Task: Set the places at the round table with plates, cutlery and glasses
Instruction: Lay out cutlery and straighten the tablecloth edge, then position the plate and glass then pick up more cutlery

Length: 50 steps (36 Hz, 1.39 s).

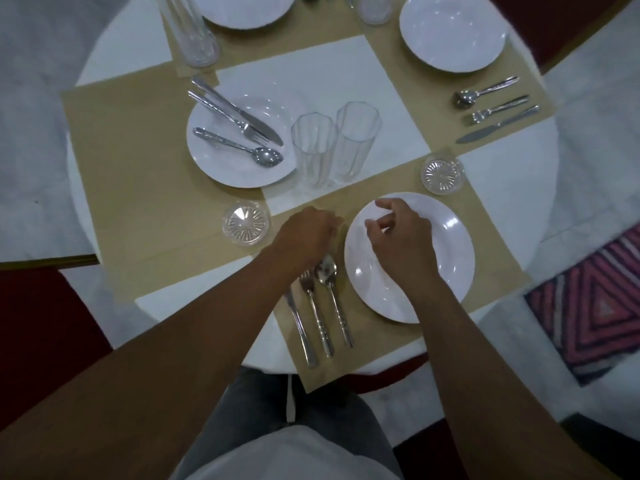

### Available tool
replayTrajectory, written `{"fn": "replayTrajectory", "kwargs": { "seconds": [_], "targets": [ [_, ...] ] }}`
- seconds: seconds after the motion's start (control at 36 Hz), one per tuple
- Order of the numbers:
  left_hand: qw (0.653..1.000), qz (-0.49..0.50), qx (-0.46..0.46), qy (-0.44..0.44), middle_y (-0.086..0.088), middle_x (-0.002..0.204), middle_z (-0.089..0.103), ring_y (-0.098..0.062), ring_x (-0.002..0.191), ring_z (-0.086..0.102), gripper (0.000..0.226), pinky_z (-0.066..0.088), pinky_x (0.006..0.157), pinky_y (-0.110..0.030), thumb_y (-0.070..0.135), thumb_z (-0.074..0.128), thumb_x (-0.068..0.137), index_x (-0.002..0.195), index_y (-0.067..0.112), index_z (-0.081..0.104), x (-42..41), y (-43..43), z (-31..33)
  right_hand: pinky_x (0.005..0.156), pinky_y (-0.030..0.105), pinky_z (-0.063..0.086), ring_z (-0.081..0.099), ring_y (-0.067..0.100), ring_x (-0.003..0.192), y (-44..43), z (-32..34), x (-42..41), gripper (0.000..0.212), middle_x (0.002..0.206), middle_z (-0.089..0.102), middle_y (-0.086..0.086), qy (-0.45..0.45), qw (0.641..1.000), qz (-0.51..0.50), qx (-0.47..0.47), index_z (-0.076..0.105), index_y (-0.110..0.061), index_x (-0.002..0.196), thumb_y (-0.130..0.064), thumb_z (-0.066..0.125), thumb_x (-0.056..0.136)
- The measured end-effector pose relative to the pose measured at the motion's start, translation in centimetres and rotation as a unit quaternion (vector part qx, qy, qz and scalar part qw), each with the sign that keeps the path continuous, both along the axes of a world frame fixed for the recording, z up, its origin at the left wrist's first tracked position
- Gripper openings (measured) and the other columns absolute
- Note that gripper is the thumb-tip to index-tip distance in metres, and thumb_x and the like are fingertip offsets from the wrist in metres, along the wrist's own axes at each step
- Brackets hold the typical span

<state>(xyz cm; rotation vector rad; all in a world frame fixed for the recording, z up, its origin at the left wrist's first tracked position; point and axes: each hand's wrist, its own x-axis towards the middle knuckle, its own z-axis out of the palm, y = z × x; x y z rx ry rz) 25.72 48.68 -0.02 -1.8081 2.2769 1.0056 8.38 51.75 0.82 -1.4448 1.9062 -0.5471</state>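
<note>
A white plate (446,258) lies on the tan placemat (381,344) nearest me. My right hand (398,237) hovers over the plate's left half, fingers apart and holding nothing. To the left of the plate, a spoon (337,306), a fork (317,317) and a knife (301,327) lie side by side. My left hand (304,237) sits over their upper ends with its fingers curled under. What those fingers touch is hidden. Two tall clear glasses (313,150) stand together at the table's middle. The left-hand plate (221,161) carries a knife, fork and spoon.
Star-cut clear glass pieces sit at the near mat's left (246,222) and right (442,173) corners. The far right place has a plate (452,31) and cutlery (495,109). A far plate (246,8) and a tall glass (194,36) stand beyond. A striped cushion (588,306) lies at the right.
</note>
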Motion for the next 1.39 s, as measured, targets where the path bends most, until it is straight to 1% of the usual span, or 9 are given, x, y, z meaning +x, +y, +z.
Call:
{"fn": "replayTrajectory", "kwargs": {
  "seconds": [0.08, 0.14, 0.31, 0.53, 0.86, 1.03, 1.17, 1.33, 1.39],
  "targets": [
    [1.0, -0.017, 0.006, -0.019, -0.005, 0.127, 0.062, -0.026, 0.115, 0.059, 0.032, 0.048, 0.097, -0.042, 0.02, 0.049, 0.095, 0.124, 0.019, 0.062, -0.6, -1.0, -0.9, 0.08, 0.008, 0.037, 0.062, 0.017, 0.103, -1.6, 0.0, 0.1, 0.034, 0.084, 0.065, -0.016, -0.02, 1.0, -0.014, -0.016, 0.061, -0.024, 0.129, -0.026, 0.066, 0.095],
    [0.998, -0.03, 0.014, -0.046, -0.005, 0.135, 0.058, -0.026, 0.12, 0.056, 0.037, 0.047, 0.099, -0.04, 0.021, 0.048, 0.097, 0.133, 0.019, 0.056, -0.8, -1.4, -1.4, 0.088, 0.025, 0.049, 0.063, 0.017, 0.103, -2.6, 0.1, 0.2, 0.037, 0.09, 0.068, -0.013, -0.028, 0.999, -0.024, -0.024, 0.06, -0.022, 0.13, -0.023, 0.066, 0.093],
    [0.994, -0.037, -0.013, -0.099, -0.012, 0.115, 0.062, -0.03, 0.105, 0.061, 0.028, 0.052, 0.086, -0.037, 0.016, 0.052, 0.096, 0.123, 0.011, 0.06, -1.5, -1.6, -2.2, 0.081, 0.021, 0.049, 0.06, 0.009, 0.096, -6.3, -0.6, 0.6, 0.063, 0.116, 0.061, -0.003, -0.082, 0.995, -0.046, -0.035, 0.05, -0.023, 0.141, -0.022, 0.077, 0.085],
    [0.991, -0.058, -0.037, -0.113, -0.012, 0.109, 0.063, -0.03, 0.099, 0.063, 0.033, 0.04, 0.072, -0.03, 0.015, 0.059, 0.092, 0.124, 0.01, 0.058, -1.7, -2.0, -3.2, 0.105, 0.032, 0.046, 0.054, 0.016, 0.126, -10.0, -2.1, 1.9, 0.085, 0.138, 0.055, -0.004, -0.122, 0.991, 0.007, -0.048, 0.045, -0.021, 0.144, -0.026, 0.09, 0.072],
    [0.993, -0.028, -0.052, -0.101, -0.013, 0.096, 0.064, -0.032, 0.087, 0.065, 0.025, 0.04, 0.064, -0.03, 0.01, 0.06, 0.089, 0.113, 0.005, 0.064, -2.4, -2.0, -2.9, 0.086, 0.001, 0.042, 0.064, 0.008, 0.108, -10.6, -2.8, 0.6, 0.073, 0.126, 0.064, -0.013, -0.148, 0.985, -0.012, -0.087, 0.058, -0.025, 0.133, -0.029, 0.092, 0.069],
    [0.993, -0.04, -0.042, -0.107, -0.012, 0.095, 0.064, -0.031, 0.089, 0.064, 0.02, 0.041, 0.065, -0.032, 0.01, 0.061, 0.087, 0.106, 0.006, 0.065, -2.6, -2.1, -2.3, 0.092, 0.016, 0.051, 0.067, 0.007, 0.103, -9.6, -1.9, -1.9, 0.072, 0.118, 0.066, -0.014, -0.128, 0.979, -0.07, -0.143, 0.059, -0.026, 0.132, -0.031, 0.092, 0.068],
    [0.996, -0.001, -0.021, -0.086, -0.015, 0.102, 0.063, -0.033, 0.096, 0.062, 0.018, 0.041, 0.07, -0.031, 0.009, 0.061, 0.088, 0.105, 0.005, 0.066, -2.6, -2.0, -2.1, 0.084, 0.008, 0.051, 0.067, -0.004, 0.096, -8.4, -1.1, -5.1, 0.066, 0.102, 0.066, -0.025, -0.108, 0.966, -0.158, -0.172, 0.06, -0.034, 0.127, -0.041, 0.089, 0.068],
    [0.997, 0.009, 0.004, -0.08, -0.015, 0.1, 0.063, -0.035, 0.094, 0.063, 0.017, 0.04, 0.069, -0.032, 0.011, 0.064, 0.083, 0.1, 0.009, 0.066, -2.7, -2.1, -1.6, 0.083, 0.023, 0.059, 0.072, 0.003, 0.089, -8.3, -0.8, -9.0, 0.069, 0.107, 0.073, -0.007, -0.086, 0.952, -0.236, -0.173, 0.061, -0.026, 0.128, -0.042, 0.088, 0.066],
    [0.997, 0.007, 0.003, -0.081, -0.014, 0.096, 0.063, -0.034, 0.091, 0.064, 0.017, 0.04, 0.067, -0.031, 0.011, 0.066, 0.081, 0.098, 0.011, 0.067, -2.7, -2.0, -1.6, 0.082, 0.018, 0.057, 0.07, -0.004, 0.086, -8.4, -0.8, -9.9, 0.068, 0.105, 0.072, -0.011, -0.082, 0.952, -0.243, -0.166, 0.061, -0.026, 0.126, -0.042, 0.088, 0.066]
  ]
}}
